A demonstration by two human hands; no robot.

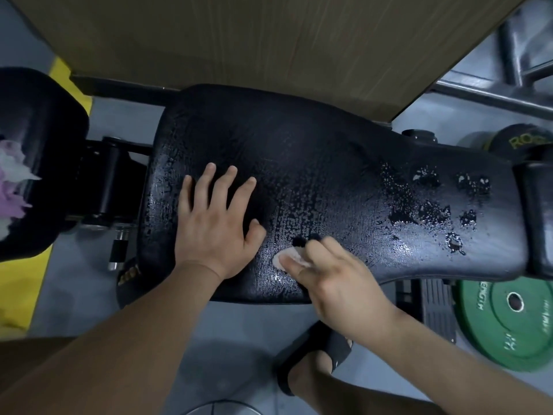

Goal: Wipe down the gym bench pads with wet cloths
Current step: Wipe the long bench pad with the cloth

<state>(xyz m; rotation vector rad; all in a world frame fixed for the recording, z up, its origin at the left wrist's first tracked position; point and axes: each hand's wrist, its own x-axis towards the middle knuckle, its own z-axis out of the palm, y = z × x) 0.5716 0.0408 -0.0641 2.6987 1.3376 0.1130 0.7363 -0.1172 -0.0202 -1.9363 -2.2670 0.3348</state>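
Leans over a black bench pad [329, 175], long axis running left to right, vinyl cracked all over and peeled in ragged patches toward the right end. Plants the left hand [214, 229] palm down on the left half of the pad, fingers straight and spread, thumb out to the side, nothing held. Grips a small pale cloth [288, 259] in the right hand [338, 280], fingers curled over it, pressing it onto the pad near its front edge, just right of the left thumb. Shows only a little of the cloth beyond the fingers; two fingertips dark and blurred. Wet sheen around the cloth and along the pad's near side.

Stands with one foot in a black slide sandal [317, 351] on grey floor [83, 295], below the right wrist. To the left, past a black hinge bracket [110, 178], a second black pad [39, 115] carrying crumpled white and purple cloths [12, 175] at the picture's edge. Beyond the bench, a wood-grain panel [239, 40]. To the right, a green weight plate [514, 322] on the floor near the pad's front edge, a black plate with yellow lettering [520, 139] behind the pad's right end, grey metal tubing [493, 97] at upper right.
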